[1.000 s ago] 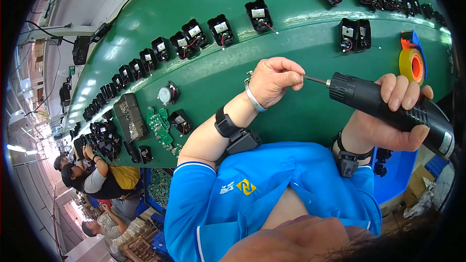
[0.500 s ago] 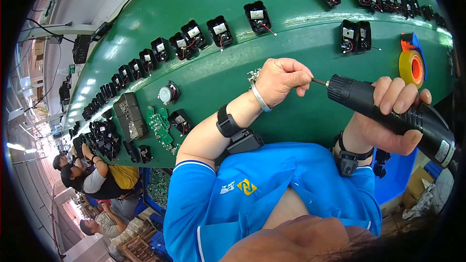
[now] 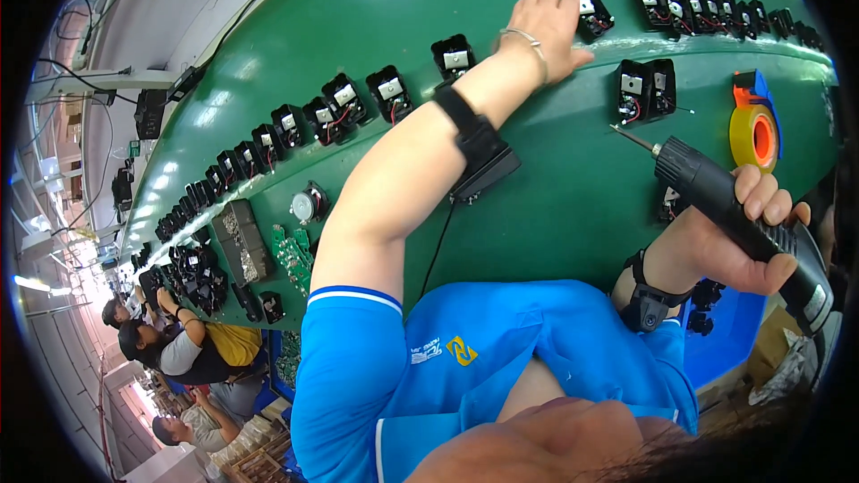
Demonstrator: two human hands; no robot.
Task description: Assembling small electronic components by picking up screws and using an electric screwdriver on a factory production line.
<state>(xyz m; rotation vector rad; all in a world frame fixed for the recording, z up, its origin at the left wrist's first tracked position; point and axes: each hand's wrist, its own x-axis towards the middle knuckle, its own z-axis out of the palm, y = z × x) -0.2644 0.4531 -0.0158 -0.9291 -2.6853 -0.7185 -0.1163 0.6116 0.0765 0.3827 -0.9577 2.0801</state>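
My left hand (image 3: 546, 31) reaches to the far side of the table, fingers and thumb apart. Its fingertips are at the left edge of a black plastic housing (image 3: 594, 18) with a pale metal part inside; whether they touch it I cannot tell. My right hand (image 3: 747, 233) is wrapped round a black electric screwdriver (image 3: 707, 183), its bit pointing up and left over the table. Beyond the bit stand two black housings (image 3: 632, 89) with red wires. Another black housing (image 3: 667, 204) shows partly behind the screwdriver.
Long rows of black housings (image 3: 390, 94) curve across the green table (image 3: 537, 188). To the right is a tape dispenser (image 3: 754, 130). At left lie a round speaker (image 3: 309, 204), green circuit boards (image 3: 292, 255) and a tray of small parts (image 3: 240, 241). Co-workers sit beyond.
My left hand has moved from beside the screwdriver bit up and away to the far housing, its fingers opening. The screwdriver has dropped slightly and tilted more. A housing now shows below its bit.
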